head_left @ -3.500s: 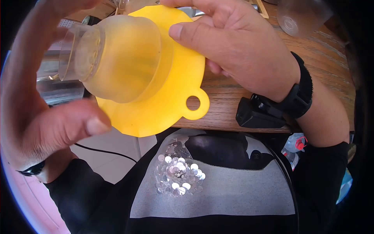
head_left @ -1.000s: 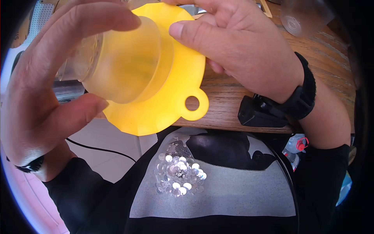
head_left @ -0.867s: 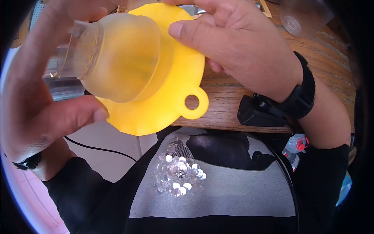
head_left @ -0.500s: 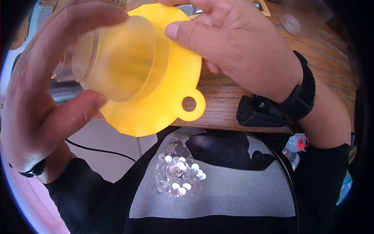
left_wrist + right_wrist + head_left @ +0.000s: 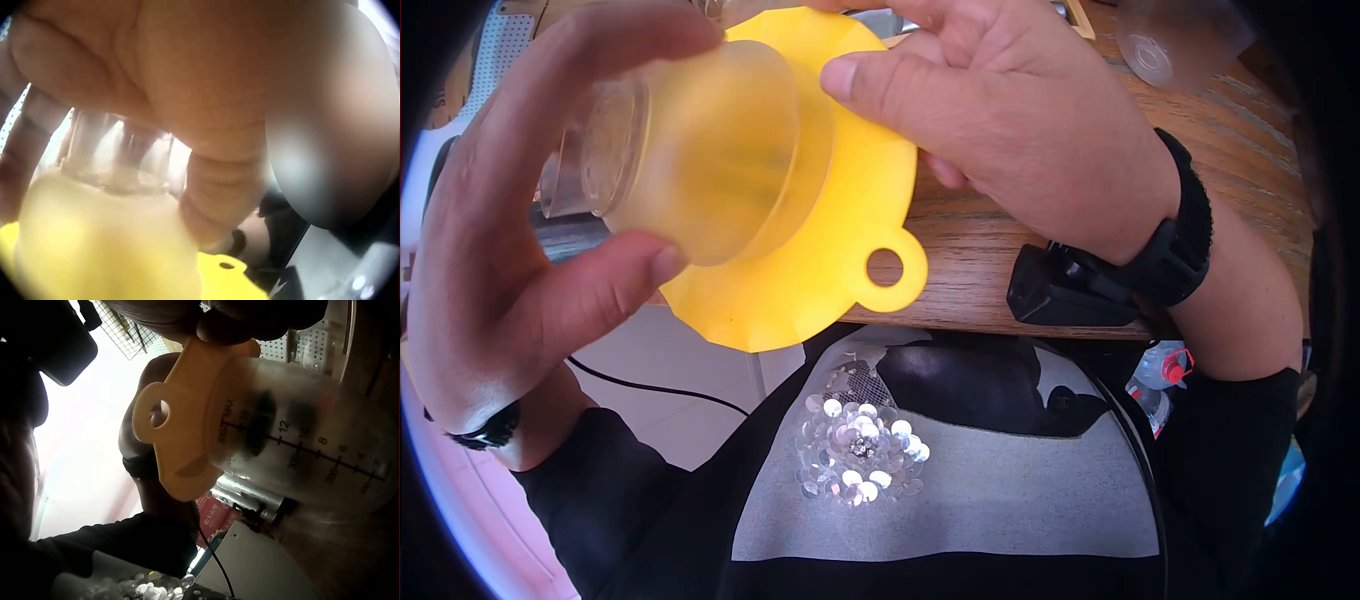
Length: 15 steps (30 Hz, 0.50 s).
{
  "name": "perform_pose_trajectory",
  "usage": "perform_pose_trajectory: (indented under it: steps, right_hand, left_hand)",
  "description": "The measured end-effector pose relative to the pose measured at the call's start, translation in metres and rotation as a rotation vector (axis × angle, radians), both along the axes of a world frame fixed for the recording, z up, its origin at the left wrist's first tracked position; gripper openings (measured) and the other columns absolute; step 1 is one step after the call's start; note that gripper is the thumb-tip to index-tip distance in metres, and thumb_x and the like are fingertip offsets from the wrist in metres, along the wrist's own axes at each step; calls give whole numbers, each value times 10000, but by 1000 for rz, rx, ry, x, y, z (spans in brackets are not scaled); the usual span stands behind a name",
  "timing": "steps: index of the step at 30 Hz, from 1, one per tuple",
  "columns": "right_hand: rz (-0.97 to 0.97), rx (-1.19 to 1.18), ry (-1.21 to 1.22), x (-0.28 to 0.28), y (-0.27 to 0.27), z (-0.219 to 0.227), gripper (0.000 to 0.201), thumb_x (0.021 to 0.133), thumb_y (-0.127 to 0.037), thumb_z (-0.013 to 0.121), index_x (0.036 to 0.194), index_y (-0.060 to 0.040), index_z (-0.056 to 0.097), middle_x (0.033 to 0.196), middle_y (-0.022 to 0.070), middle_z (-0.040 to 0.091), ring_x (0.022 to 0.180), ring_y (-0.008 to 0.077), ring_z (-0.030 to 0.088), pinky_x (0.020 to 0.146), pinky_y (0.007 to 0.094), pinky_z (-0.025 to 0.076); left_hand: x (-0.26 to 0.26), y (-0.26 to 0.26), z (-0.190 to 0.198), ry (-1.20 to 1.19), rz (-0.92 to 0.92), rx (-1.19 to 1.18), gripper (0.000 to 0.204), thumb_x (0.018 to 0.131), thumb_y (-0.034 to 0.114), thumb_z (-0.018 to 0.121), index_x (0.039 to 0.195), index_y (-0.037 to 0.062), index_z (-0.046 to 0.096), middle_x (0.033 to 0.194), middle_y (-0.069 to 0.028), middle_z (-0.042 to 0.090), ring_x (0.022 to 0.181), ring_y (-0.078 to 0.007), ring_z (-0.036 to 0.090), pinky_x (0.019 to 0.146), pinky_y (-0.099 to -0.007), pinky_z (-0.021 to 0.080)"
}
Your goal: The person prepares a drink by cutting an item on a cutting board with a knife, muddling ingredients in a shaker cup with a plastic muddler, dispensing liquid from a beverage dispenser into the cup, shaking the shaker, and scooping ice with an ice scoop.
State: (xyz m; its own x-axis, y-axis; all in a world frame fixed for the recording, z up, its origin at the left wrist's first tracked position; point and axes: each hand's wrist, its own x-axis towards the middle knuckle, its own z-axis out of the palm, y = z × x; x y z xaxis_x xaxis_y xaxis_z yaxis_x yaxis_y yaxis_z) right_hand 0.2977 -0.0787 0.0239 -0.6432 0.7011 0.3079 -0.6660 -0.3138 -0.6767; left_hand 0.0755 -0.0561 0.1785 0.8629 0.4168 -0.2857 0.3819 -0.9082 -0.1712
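A yellow scalloped disc (image 5: 760, 305) with a ring tab stands tilted over the table's front edge. My right hand (image 5: 1020, 130) grips it at the upper right, thumb on the near face. From the disc's near side sticks out a frosted, rounded plastic piece (image 5: 710, 160) with a clear narrow neck. My left hand (image 5: 510, 230) curves round this piece, fingertips at its top edge and thumb at its lower edge. In the right wrist view a clear measuring cup (image 5: 294, 425) with black scale marks, up to MAX, sits on the disc's other side.
A wooden table (image 5: 970, 260) lies behind the hands. A clear container (image 5: 1180, 45) stands at the back right. Shiny metal cylinders (image 5: 250, 497) are below the disc. Water bottles (image 5: 1160, 370) lie right of the lap, and a black cable (image 5: 660, 385) hangs left.
My left fingers have gone back and forth, drawing back off the frosted piece and closing over it again, the piece turning slightly. My right hand and the disc have shifted only slightly left.
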Motion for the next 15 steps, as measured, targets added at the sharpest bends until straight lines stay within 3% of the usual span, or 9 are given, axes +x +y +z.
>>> perform_pose_trajectory:
  steps: [1,2,4,7,9,13,15]
  right_hand:
    - [165,-54,178,1,5,-2,399,966,-29,407,1328,112,315,1020,133,638,861,116,636,760,197,517]
    - [167,-55,177,1,0,-4,399,966,-29,407,1328,112,315,1020,133,638,861,116,636,760,197,517]
    - [-177,59,-157,-6,-15,7,386,966,-29,404,1318,108,328,1028,134,639,870,122,642,768,204,522]
    - [-100,118,-126,-5,-5,2,373,964,-25,402,1307,106,337,1056,141,630,909,134,641,807,217,524]
    - [-123,100,-74,-10,-7,-2,365,964,-23,400,1301,105,342,1073,145,623,932,140,637,830,224,521]
    - [-122,61,-118,-7,-6,10,356,966,-23,396,1296,101,350,1106,154,608,977,149,627,876,236,511]
    - [-202,120,-158,-14,-11,7,355,966,-25,398,1295,99,354,1102,152,610,974,147,628,875,235,512]
  left_hand:
    - [2,2,0,-1,0,-1,715,806,496,636,1298,4,469,1311,-180,499,1194,-291,516,949,-373,440]
    - [2,4,1,23,-23,-39,726,811,505,620,1322,19,452,1335,-179,480,1211,-290,500,957,-373,430]
    - [5,4,3,48,-45,-73,737,815,515,604,1347,33,435,1359,-178,462,1228,-288,485,965,-372,420]
    - [13,1,14,17,-67,2,806,809,598,577,1381,56,407,1380,-174,442,1242,-277,469,967,-370,411]
    - [9,-7,25,65,165,198,885,792,679,551,1396,54,385,1375,-170,442,1238,-272,469,961,-369,413]
    - [-18,0,-3,-64,302,84,780,827,615,573,1342,46,438,1340,-159,470,1204,-293,495,992,-394,414]
    - [-9,-1,3,-16,195,61,727,839,567,582,1331,48,447,1347,-167,463,1219,-300,486,997,-398,416]
